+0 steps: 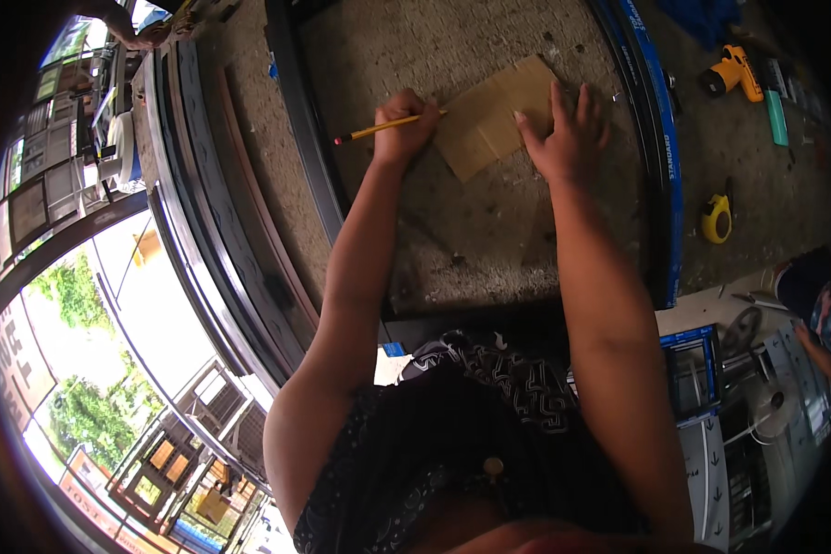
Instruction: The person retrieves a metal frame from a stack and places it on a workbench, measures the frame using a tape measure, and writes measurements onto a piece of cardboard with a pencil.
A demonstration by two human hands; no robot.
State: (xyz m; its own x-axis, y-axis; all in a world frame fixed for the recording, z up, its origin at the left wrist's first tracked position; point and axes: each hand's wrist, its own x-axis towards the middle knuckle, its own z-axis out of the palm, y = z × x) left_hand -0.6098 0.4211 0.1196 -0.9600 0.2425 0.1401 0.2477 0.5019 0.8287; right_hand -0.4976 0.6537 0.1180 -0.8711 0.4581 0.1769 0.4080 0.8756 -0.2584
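A piece of brown cardboard [475, 129] with a crease across it lies flat on the worn workbench [489, 231]. My left hand [404, 129] is closed round a yellow pencil [379, 127], whose tip meets the cardboard's left edge and whose pink eraser end points left. On the cardboard's right side rests my right hand [568, 134], its fingers spread and its thumb on the card. Nothing is gripped in that hand.
Dark metal bars [309, 120] run along the bench's left, and a blue-wrapped bar [660, 157] along the right. Beyond it lie a yellow drill [735, 74], a teal-green box-like item [776, 115] and a yellow tape measure [716, 220]. Another person's arm [819, 353] shows at far right.
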